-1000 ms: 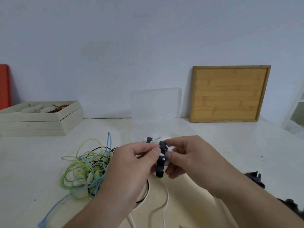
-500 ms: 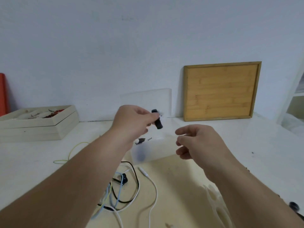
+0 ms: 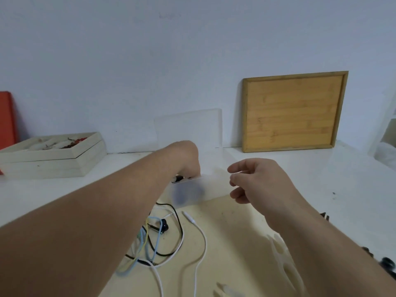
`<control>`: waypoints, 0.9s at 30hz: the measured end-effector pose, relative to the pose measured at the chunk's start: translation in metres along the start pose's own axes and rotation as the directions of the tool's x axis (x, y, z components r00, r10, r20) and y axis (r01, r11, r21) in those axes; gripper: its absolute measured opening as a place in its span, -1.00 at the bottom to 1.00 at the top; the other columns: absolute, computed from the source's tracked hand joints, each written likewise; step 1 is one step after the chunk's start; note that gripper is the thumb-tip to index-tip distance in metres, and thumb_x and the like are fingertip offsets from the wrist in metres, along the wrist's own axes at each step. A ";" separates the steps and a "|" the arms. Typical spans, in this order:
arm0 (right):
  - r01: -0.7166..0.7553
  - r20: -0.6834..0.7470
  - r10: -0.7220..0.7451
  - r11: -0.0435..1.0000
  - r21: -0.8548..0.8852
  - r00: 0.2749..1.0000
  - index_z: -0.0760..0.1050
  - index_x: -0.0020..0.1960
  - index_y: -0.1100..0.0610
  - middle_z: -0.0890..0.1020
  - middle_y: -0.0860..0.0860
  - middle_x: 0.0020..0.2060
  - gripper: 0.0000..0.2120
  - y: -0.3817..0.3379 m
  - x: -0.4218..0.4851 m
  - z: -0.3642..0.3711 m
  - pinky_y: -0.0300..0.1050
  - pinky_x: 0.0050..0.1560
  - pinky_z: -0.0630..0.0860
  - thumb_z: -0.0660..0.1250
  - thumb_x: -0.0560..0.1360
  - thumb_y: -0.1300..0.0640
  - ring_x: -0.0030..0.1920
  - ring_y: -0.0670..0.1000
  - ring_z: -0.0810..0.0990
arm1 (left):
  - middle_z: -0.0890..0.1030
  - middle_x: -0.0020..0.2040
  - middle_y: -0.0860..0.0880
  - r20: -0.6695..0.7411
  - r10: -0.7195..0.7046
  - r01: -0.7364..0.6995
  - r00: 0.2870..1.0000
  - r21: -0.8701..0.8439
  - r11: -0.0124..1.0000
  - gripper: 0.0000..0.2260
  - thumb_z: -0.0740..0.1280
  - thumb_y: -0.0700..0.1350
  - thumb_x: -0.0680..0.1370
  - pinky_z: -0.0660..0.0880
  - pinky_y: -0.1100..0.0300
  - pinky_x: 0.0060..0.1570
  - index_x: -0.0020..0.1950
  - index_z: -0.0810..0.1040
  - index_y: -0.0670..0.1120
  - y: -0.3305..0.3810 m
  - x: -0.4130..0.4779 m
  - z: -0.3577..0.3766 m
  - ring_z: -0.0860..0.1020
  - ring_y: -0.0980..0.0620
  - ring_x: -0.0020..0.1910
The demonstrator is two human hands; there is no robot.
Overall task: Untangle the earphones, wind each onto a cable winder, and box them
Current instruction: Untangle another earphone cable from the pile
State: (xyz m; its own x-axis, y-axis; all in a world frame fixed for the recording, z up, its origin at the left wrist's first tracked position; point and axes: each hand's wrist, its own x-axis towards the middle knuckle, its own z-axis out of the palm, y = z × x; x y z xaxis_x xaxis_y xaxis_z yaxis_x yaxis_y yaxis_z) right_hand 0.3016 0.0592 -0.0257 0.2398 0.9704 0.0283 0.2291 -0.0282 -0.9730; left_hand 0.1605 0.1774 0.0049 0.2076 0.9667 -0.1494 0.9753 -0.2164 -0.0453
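A translucent plastic box (image 3: 216, 187) stands on the table with its lid (image 3: 188, 127) raised toward the wall. My left hand (image 3: 184, 155) reaches down into the box, and its fingers are hidden behind the frosted front wall. A dark blur shows through that wall, and a small white and black piece (image 3: 177, 179) lies inside at the left. To the right of the box my right hand (image 3: 261, 181) hovers with loosely curled fingers and holds nothing. Tangled black, blue, yellow and white earphone cables (image 3: 154, 239) lie in front of the box, partly under my left forearm.
White cable winders (image 3: 282, 260) lie near my right forearm, and black winders (image 3: 387, 263) sit at the right edge. A bamboo tray (image 3: 293, 110) leans on the wall. A pale wooden box (image 3: 53, 155) and a red board (image 3: 6, 116) are at the far left.
My left hand carried the wound black winder away from my right hand, forward over the box, then lowered into it. My right hand let go and now hovers beside the box.
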 end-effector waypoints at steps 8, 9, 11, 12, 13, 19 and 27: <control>0.103 0.228 -0.017 0.923 -0.371 0.974 0.62 -0.23 0.20 0.65 0.05 -0.41 -0.90 -0.006 -0.007 -0.007 -0.25 -0.48 0.48 0.41 0.46 0.24 -0.51 -0.07 0.54 | 0.66 -0.20 0.07 -0.396 0.155 -0.280 0.905 -0.281 0.918 -0.88 0.41 -0.19 0.46 0.47 0.28 -0.26 -0.24 0.63 0.01 0.004 -0.049 -0.006 0.61 0.09 -0.18; 0.132 0.312 0.014 0.887 -0.443 0.950 0.62 -0.23 0.21 0.65 0.05 -0.42 -0.89 -0.008 -0.011 -0.010 -0.26 -0.48 0.47 0.44 0.45 0.21 -0.50 -0.06 0.54 | 0.66 -0.21 0.10 -0.369 0.226 -0.348 0.902 -0.308 0.885 -0.87 0.42 -0.19 0.46 0.43 0.35 -0.31 -0.24 0.64 0.03 0.004 -0.062 -0.008 0.60 0.17 -0.23; 0.198 0.481 0.130 0.796 -0.573 0.867 0.62 -0.21 0.22 0.66 0.06 -0.41 -0.84 -0.015 -0.020 -0.014 -0.26 -0.45 0.49 0.49 0.44 0.14 -0.48 -0.06 0.57 | 0.66 -0.25 0.10 -0.205 0.366 -0.418 0.908 -0.361 0.834 -0.90 0.47 -0.17 0.45 0.47 0.37 -0.35 -0.22 0.67 0.02 0.001 -0.088 -0.007 0.56 0.23 -0.35; 0.229 0.553 0.211 0.750 -0.621 0.806 0.61 -0.19 0.22 0.68 0.06 -0.39 -0.80 -0.020 -0.025 -0.015 -0.25 -0.42 0.51 0.51 0.43 0.09 -0.46 -0.05 0.60 | 0.66 -0.29 0.10 -0.099 0.410 -0.415 0.907 -0.384 0.825 -0.94 0.49 -0.15 0.44 0.49 0.31 -0.38 -0.21 0.68 0.00 -0.002 -0.099 -0.006 0.54 0.22 -0.39; 0.255 0.606 0.296 0.710 -0.657 0.738 0.61 -0.18 0.22 0.69 0.06 -0.38 -0.75 -0.024 -0.030 -0.015 -0.23 -0.38 0.53 0.53 0.41 0.04 -0.43 -0.04 0.62 | 0.64 -0.33 0.10 0.008 0.438 -0.401 0.899 -0.389 0.830 -0.95 0.51 -0.12 0.44 0.48 0.29 -0.40 -0.20 0.68 -0.01 -0.006 -0.107 -0.002 0.53 0.19 -0.42; 0.469 0.671 0.465 0.483 -0.739 0.578 0.59 -0.18 0.15 0.63 -0.02 -0.44 -0.63 -0.034 -0.059 0.009 -0.23 -0.34 0.54 0.61 0.28 -0.10 -0.43 -0.06 0.61 | 0.60 -0.40 0.19 -0.010 0.373 -0.360 0.928 -0.288 0.887 -0.94 0.46 -0.05 0.49 0.41 0.38 -0.34 -0.18 0.68 0.02 -0.028 -0.115 0.015 0.52 0.26 -0.41; 0.418 0.515 0.294 0.333 -0.845 0.806 0.55 -0.26 0.06 0.67 0.02 -0.34 -0.87 -0.031 -0.053 0.009 -0.33 -0.56 0.30 0.49 0.29 0.09 -0.46 -0.10 0.48 | 0.54 -0.45 0.18 -0.513 -0.007 -0.365 0.858 -0.620 0.694 -0.89 0.45 -0.20 0.51 0.33 0.51 -0.41 -0.19 0.67 -0.02 -0.061 -0.100 0.028 0.45 0.29 -0.47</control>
State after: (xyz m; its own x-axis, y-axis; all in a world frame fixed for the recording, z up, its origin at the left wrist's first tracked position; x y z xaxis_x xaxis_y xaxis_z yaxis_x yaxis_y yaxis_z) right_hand 0.2730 0.0106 0.0010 -0.2250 0.8969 -0.3808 0.9738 0.1939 -0.1188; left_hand 0.0784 0.0898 -0.0051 0.2104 0.9010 0.3793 0.6486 -0.4189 0.6354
